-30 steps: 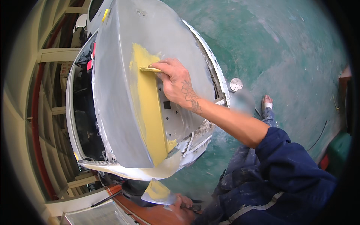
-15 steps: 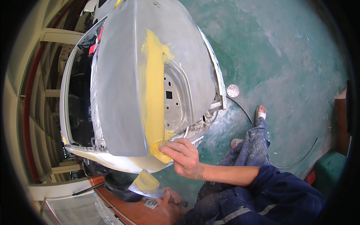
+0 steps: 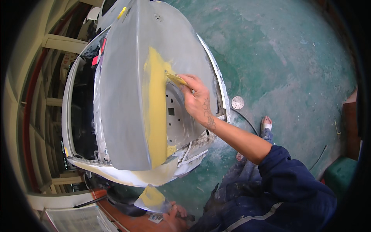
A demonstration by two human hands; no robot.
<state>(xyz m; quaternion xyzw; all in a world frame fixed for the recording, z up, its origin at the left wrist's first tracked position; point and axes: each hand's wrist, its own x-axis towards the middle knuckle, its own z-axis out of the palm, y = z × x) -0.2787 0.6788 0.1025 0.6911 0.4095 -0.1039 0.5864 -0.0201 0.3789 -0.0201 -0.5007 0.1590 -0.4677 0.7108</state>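
1. The yellow filler (image 3: 154,104) lies as a long smooth band on the grey lid (image 3: 121,96) of a car. It runs along the lid's crease down to its near end, with a ragged patch at the band's far end.
2. On the lid, just right of the band, is a recess (image 3: 177,120) with round holes and one square hole.
3. The right hand (image 3: 198,99) is over the lid near the recess's far end, thumb and fingers pinched narrow on a thin yellow-smeared spreader (image 3: 177,79). The spreader's tip is at the band's right edge; I cannot tell whether it presses there.
4. Below the lid's near end, the left hand (image 3: 174,219) holds a broad scraper (image 3: 156,209), its blade bearing a yellow filler heap (image 3: 152,196). The fingers look curled at the handle, but blur hides their exact grip.
5. Left of the lid is a dark rear window (image 3: 83,116); bordering its near end is a white body panel (image 3: 112,171) with yellowish patches.
6. Right of the lid, on the green floor (image 3: 290,73), are a white perforated disc (image 3: 237,102) and a dark hose (image 3: 250,120), with a foot (image 3: 266,121) farther right.
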